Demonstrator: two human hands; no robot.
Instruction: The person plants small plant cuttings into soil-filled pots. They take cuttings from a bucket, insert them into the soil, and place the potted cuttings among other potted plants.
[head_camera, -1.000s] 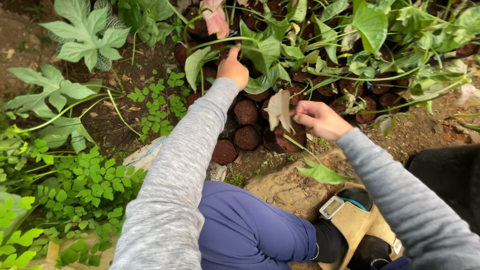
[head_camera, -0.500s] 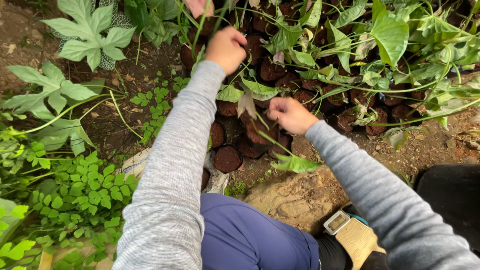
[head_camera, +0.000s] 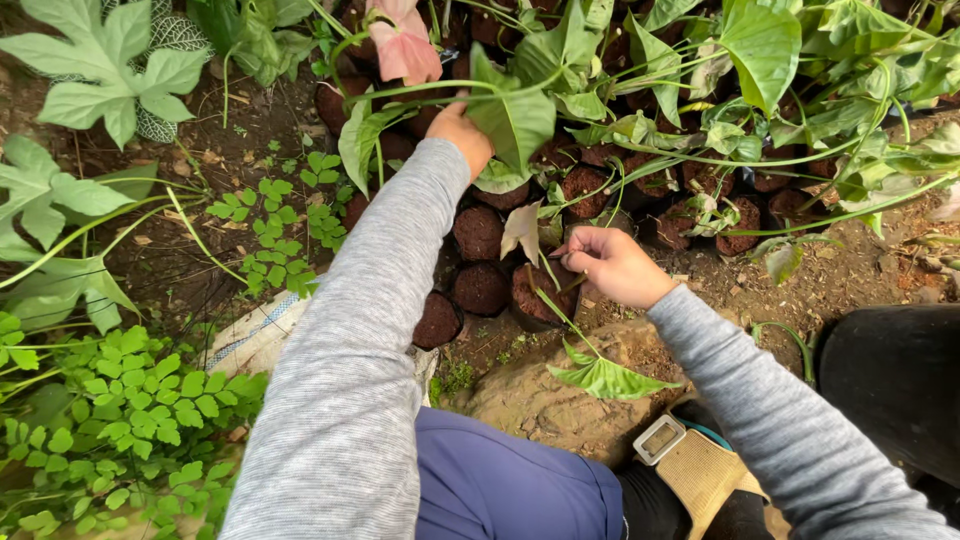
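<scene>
My left hand (head_camera: 461, 132) reaches far into a cluster of small black pots filled with soil (head_camera: 480, 232), partly hidden under a big green leaf (head_camera: 512, 118); its fingers seem closed on a stem, though the grip is hidden. My right hand (head_camera: 610, 263) is closed on the thin stem of a seedling (head_camera: 604, 377) at a soil-filled pot (head_camera: 535, 295). A pale wilted leaf (head_camera: 523, 231) sits just left of that hand. Both arms wear grey sleeves.
Leafy green plants (head_camera: 770, 60) and a pink leaf (head_camera: 404, 45) cover the pots at the back. Low clover-like weeds (head_camera: 130, 400) grow at the left. A flat stone (head_camera: 545, 400) lies near my knee, beside a tan strap with a small device (head_camera: 660, 438).
My left hand has reached further back under the leaves. My right hand moved left and down from the open soil onto the seedling stem at the front pot.
</scene>
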